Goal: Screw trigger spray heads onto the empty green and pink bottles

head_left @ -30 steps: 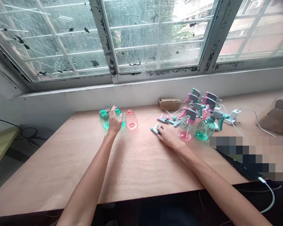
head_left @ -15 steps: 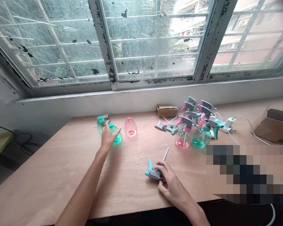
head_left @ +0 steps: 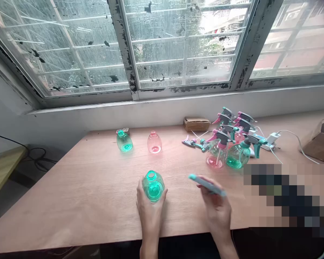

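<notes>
My left hand (head_left: 150, 205) is wrapped round a green see-through bottle (head_left: 154, 185) with an open neck, near the middle front of the table. To its right, my right hand (head_left: 216, 205) grips a grey and turquoise spray head (head_left: 207, 185), raised and somewhat blurred; its tube cannot be made out. Farther back stand another green bottle (head_left: 124, 142) and a pink bottle (head_left: 154, 143), both without tops. Loose spray heads (head_left: 196, 143) lie at the back, in front of a small cardboard box.
Several spray bottles with heads fitted (head_left: 217, 154) stand together at the back right. Behind them are a white power strip (head_left: 267, 141) and cables. The small cardboard box (head_left: 196, 124) sits by the wall, and an open carton (head_left: 320, 144) is far right. A blurred-out patch covers the right front.
My left hand has brought the green bottle from the back left to the middle front. My right hand has lifted the spray head and turned it, moving right.
</notes>
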Available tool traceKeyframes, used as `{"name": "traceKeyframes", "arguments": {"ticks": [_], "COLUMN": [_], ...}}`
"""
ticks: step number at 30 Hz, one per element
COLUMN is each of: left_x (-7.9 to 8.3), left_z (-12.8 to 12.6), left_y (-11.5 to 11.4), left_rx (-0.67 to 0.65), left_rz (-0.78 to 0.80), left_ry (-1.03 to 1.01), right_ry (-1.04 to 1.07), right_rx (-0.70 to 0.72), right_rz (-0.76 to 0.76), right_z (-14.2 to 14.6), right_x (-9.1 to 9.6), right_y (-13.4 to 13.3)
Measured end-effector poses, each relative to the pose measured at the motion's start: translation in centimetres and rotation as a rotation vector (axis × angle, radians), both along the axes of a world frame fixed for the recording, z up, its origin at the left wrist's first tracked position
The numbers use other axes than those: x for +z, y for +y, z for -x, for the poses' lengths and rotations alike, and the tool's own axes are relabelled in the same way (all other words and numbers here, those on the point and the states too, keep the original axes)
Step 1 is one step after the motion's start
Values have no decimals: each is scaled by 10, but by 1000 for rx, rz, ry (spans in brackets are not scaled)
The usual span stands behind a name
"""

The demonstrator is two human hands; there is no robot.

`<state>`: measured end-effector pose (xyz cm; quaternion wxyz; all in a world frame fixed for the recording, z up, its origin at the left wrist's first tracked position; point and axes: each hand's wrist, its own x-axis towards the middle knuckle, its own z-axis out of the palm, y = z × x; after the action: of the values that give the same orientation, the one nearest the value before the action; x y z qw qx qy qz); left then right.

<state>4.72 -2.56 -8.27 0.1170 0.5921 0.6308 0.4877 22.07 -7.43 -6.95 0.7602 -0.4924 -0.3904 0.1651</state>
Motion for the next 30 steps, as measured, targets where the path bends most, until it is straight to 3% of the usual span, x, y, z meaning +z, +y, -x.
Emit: {"name": "traceKeyframes", "arguments": {"ticks": [3,6,9,17,25,30], "left_x": [3,3,3,4,5,5], "left_z": [-7,-13,-23,-52,-49,-48], "left_y": [-3,-8,-13,-24,-24,-24], "left_rx": [-98,-201,-280,-260,-278,-297], "left_rz": [-68,-91,-108,-104,-106,-109], "left_ry": [30,98,222,406,343,317], "right_ry": [311,395,477,453,455,506], "right_rx": [7,-28,21,-41,20,-67], "right_rz": [-173,-221,-208,-235,-126,-211], "right_z": [-11,-17,-22,-33,-17,-32], "right_x": [28,50,58,62,36,41], "right_y": [-8,-16,-25,-37,-15,-24]}}
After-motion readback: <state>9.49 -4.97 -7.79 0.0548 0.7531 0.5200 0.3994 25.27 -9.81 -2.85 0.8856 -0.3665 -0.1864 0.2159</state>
